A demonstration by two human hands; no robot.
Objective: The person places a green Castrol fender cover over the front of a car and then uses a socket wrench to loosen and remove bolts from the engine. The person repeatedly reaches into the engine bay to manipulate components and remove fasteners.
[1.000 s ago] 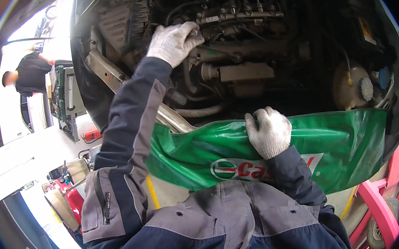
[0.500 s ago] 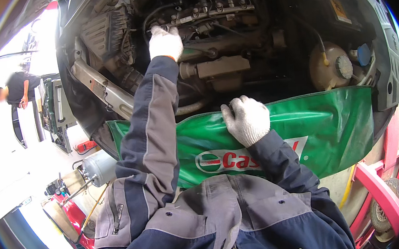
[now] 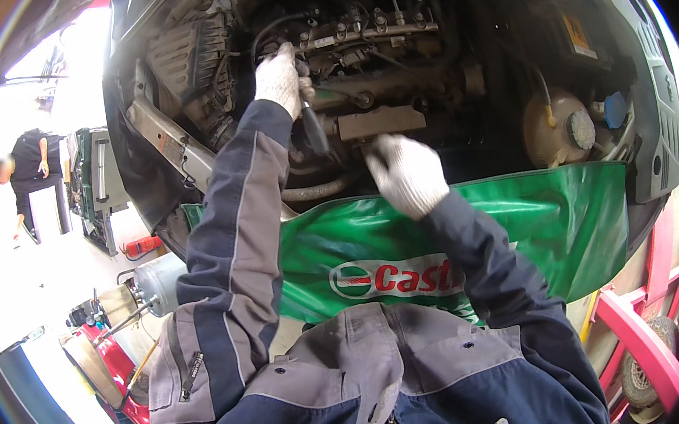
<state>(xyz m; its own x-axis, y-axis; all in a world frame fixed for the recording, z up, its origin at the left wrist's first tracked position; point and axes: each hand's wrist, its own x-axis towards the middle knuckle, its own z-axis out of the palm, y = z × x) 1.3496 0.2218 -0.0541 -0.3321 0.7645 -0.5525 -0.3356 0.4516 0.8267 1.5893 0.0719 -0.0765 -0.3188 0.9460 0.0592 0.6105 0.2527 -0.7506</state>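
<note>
My gloved left hand is closed on a black-handled tool at the left end of the metal rail on the engine. The handle hangs down below my fingers; the tool's upper end is hidden. My gloved right hand hangs over the lower engine, just above the top edge of a green cover draped across the car's front; motion blurs its fingertips, so I cannot tell whether it holds anything.
A coolant tank and blue cap sit at the right. Outside the car are another person, a green-and-grey cart, a red extinguisher, a red machine with a grey cylinder and pink lift arms.
My right hand has left the green cover's edge and risen toward the engine. A black tool handle now shows below my left hand. The other person has shifted posture.
</note>
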